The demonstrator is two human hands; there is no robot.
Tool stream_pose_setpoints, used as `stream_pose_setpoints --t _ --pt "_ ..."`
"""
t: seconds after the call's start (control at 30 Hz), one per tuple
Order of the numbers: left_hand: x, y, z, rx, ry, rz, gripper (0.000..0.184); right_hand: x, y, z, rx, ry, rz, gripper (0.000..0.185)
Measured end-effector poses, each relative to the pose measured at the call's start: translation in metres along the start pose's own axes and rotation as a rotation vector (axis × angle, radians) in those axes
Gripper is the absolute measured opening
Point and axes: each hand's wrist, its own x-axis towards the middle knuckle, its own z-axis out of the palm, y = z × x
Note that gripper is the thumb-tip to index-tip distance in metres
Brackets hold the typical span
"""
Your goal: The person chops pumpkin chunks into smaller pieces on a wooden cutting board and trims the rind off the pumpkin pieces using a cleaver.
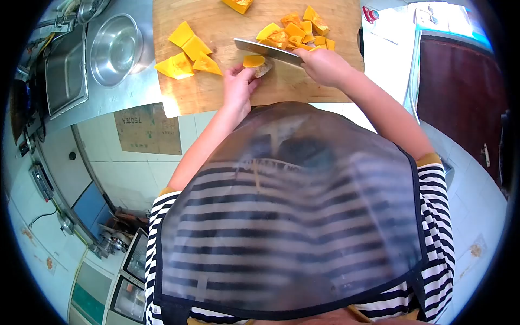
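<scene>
My right hand [323, 66] is closed round the handle end of a wide-bladed knife [265, 50], whose blade slants up to the left over a wooden cutting board [298, 89]. Just below the blade, my left hand [238, 85] grips a piece of pumpkin [254, 61] with orange flesh and pale rind. Cut pumpkin chunks [295, 32] are heaped beyond the knife at the upper right. Several larger pumpkin pieces [194, 47] lie on the board's left side, and another piece [237, 4] is at the top edge.
A round metal bowl [116, 50] stands on the steel counter [124, 100] left of the board, beside a rectangular metal basin [66, 70]. To the right are a white surface [387, 65] with a red item [370, 14] and a dark red panel [460, 97].
</scene>
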Motion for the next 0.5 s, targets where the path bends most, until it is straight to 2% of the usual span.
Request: stream_pose_setpoints --t 0.03,0.17,0.23,0.27,0.33,0.47,0.5 --pt "-0.005 0.001 0.003 -0.024 0.056 0.013 0.043 -0.007 0.001 0.004 0.042 0.041 0.041 0.025" --pt "-0.011 -0.003 0.005 -0.089 -0.001 0.021 0.054 -0.017 -0.010 0.019 0.154 0.191 0.158 0.032" --pt "-0.013 -0.003 0.012 -0.104 0.046 0.008 0.041 -0.023 -0.022 0.015 0.160 0.191 0.149 0.029" --pt "-0.011 -0.004 0.011 -0.101 0.047 0.008 0.041 -0.026 -0.026 0.013 0.161 0.187 0.138 0.025" --pt "-0.002 -0.007 0.004 -0.207 -0.007 -0.106 0.031 -0.028 -0.023 0.019 0.157 0.211 0.065 0.029" --pt "0.003 -0.005 -0.002 -0.167 -0.046 -0.149 0.035 -0.033 -0.024 0.019 0.101 0.244 -0.072 0.032" --pt "0.002 -0.002 0.000 -0.138 -0.031 -0.183 0.029 -0.035 -0.025 0.017 0.102 0.244 -0.071 0.032"
